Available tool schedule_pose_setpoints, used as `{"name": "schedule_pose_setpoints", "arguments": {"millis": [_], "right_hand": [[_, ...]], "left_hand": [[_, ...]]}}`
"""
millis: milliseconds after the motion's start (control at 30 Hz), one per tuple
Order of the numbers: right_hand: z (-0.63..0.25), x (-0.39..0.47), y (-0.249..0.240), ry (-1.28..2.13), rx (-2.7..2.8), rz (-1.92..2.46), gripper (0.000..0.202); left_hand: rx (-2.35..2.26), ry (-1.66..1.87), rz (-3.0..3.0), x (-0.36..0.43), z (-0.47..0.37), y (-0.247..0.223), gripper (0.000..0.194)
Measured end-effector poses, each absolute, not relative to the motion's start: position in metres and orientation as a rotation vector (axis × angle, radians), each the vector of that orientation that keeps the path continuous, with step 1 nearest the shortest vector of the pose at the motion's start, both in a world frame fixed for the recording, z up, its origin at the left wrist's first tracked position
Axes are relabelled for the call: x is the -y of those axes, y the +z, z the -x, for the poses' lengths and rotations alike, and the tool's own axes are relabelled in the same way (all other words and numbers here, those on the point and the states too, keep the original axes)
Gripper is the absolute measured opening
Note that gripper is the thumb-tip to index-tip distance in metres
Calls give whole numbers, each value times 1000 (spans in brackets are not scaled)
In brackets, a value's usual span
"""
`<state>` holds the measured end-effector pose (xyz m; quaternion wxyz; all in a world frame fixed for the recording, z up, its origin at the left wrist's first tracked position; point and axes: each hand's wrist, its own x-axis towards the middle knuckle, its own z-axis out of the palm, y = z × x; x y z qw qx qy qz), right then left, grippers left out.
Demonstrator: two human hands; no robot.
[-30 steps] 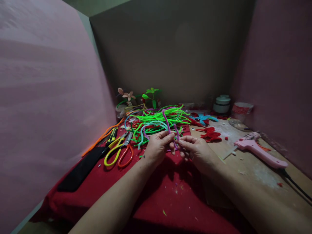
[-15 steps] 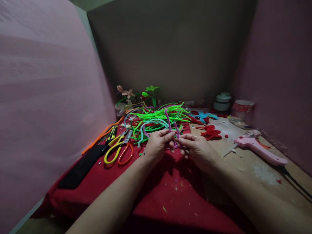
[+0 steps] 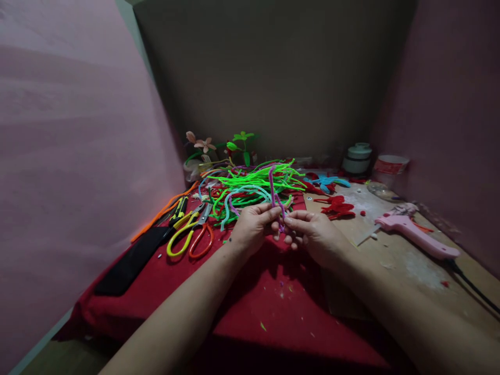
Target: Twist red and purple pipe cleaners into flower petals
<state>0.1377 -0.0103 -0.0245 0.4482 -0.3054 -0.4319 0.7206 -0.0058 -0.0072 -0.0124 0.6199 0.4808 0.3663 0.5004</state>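
Note:
Between my two hands is a purple pipe cleaner (image 3: 272,183), with one long end standing up and a shorter part slanting beside it. My left hand (image 3: 255,224) pinches it between thumb and forefinger. My right hand (image 3: 312,229) pinches the shorter part close by, its other fingers curled below. Some of the purple pipe cleaner is hidden behind the fingers. Just beyond the hands lies a heap of bright green pipe cleaners (image 3: 253,179), with a pale turquoise pipe cleaner (image 3: 238,190) arching over its near side.
Scissors (image 3: 191,234) with yellow and red handles lie left, beside a black flat case (image 3: 133,263). A pink glue gun (image 3: 417,234) rests on the board at right, near red pipe-cleaner shapes (image 3: 338,207). Pipe-cleaner flowers (image 3: 205,145), a lidded jar (image 3: 357,158) and a tub (image 3: 390,165) stand behind.
The shorter purple part has tilted toward the long upright end, and its tip now meets it. My right hand has shifted slightly; both hands keep their pinch. The camera view has moved a little.

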Motion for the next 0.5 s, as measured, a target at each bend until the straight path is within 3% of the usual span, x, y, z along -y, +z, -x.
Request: {"name": "schedule_pose_setpoints", "arguments": {"millis": [500], "right_hand": [[-136,11,-27,1759,1050,762,24]], "left_hand": [[-886,971,-1091,8,10,-7,24]]}}
